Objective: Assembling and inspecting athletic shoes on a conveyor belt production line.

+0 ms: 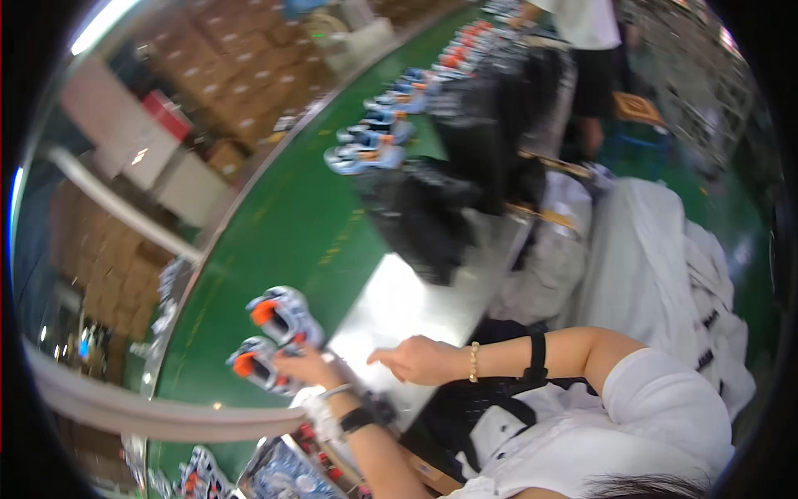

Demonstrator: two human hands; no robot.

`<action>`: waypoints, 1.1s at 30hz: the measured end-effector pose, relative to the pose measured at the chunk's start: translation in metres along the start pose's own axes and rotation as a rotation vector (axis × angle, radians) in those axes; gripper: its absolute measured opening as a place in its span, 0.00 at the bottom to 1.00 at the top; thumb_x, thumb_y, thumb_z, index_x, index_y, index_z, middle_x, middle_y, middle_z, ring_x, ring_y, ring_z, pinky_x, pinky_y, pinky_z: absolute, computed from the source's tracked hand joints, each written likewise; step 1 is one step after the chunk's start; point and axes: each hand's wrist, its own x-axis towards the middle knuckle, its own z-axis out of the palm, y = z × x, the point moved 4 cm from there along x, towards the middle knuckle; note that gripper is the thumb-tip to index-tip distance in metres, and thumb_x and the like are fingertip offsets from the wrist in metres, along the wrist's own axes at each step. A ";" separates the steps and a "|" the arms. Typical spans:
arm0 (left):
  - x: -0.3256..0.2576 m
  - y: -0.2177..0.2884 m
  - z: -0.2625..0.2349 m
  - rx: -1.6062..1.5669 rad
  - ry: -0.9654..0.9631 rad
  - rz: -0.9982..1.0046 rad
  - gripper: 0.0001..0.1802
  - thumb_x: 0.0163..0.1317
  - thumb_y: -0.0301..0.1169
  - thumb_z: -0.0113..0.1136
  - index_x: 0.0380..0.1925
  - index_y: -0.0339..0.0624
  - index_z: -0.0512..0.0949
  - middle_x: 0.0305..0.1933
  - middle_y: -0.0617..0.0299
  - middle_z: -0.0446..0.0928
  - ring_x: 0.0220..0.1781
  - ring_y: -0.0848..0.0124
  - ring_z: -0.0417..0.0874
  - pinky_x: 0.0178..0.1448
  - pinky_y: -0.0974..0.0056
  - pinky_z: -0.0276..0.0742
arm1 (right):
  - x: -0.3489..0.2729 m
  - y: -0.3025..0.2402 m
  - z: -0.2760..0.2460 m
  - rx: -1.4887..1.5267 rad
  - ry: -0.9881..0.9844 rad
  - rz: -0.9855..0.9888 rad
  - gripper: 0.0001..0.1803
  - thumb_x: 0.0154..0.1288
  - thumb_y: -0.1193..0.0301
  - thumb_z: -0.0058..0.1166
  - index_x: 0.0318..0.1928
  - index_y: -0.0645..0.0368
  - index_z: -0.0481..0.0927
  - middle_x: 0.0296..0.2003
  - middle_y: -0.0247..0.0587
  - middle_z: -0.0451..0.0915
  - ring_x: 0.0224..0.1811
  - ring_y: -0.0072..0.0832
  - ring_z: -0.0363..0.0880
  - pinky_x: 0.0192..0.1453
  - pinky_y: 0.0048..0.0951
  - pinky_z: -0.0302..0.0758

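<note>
The green conveyor belt point(291, 224) is running from the near left to the far right, and it is carrying pairs of shoes spaced along it. One pair, two grey and blue shoes with orange heels point(274, 337), is lying at the near left, side by side, their long axes pointing across the belt from near left to far right. At least four more pairs point(374, 141) are sitting well apart from it toward the far right; beyond that they are blurring together and I cannot count them.

The left hand point(309, 366) is the nearer one: it is touching the near end of the pair, fingers curling against a shoe, though whether it is actually clamping it I cannot tell. The shoes are lying just left and far of that hand.

The right hand point(416, 359) is hovering over the bare metal table point(407, 303), just right of the left hand, fingers loosely spread and holding nothing.
</note>
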 end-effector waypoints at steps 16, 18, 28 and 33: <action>-0.038 0.052 0.040 0.187 -0.763 0.221 0.21 0.69 0.40 0.47 0.36 0.29 0.77 0.34 0.43 0.79 0.36 0.51 0.79 0.44 0.57 0.72 | -0.291 0.190 -0.083 0.681 0.243 1.004 0.14 0.73 0.68 0.43 0.43 0.63 0.79 0.16 0.33 0.74 0.17 0.15 0.70 0.23 0.20 0.65; -0.038 0.051 0.041 0.202 -0.800 0.127 0.21 0.70 0.40 0.46 0.36 0.29 0.76 0.33 0.44 0.78 0.35 0.54 0.77 0.44 0.58 0.71 | -0.288 0.204 -0.083 0.686 0.207 1.040 0.13 0.73 0.68 0.43 0.43 0.63 0.79 0.16 0.33 0.74 0.16 0.15 0.69 0.23 0.20 0.65; -0.030 0.023 0.029 0.254 -0.844 0.116 0.16 0.65 0.30 0.49 0.45 0.27 0.75 0.45 0.42 0.80 0.49 0.49 0.78 0.56 0.57 0.69 | -0.256 0.237 -0.080 0.692 0.236 1.123 0.13 0.73 0.69 0.43 0.44 0.63 0.79 0.16 0.32 0.75 0.15 0.13 0.68 0.20 0.18 0.62; -0.043 0.043 0.044 0.214 -0.846 0.015 0.13 0.64 0.29 0.49 0.39 0.26 0.75 0.41 0.39 0.79 0.46 0.46 0.77 0.52 0.54 0.70 | -0.246 0.220 -0.099 0.574 0.302 1.070 0.11 0.71 0.71 0.46 0.42 0.65 0.80 0.16 0.31 0.74 0.17 0.15 0.70 0.22 0.19 0.64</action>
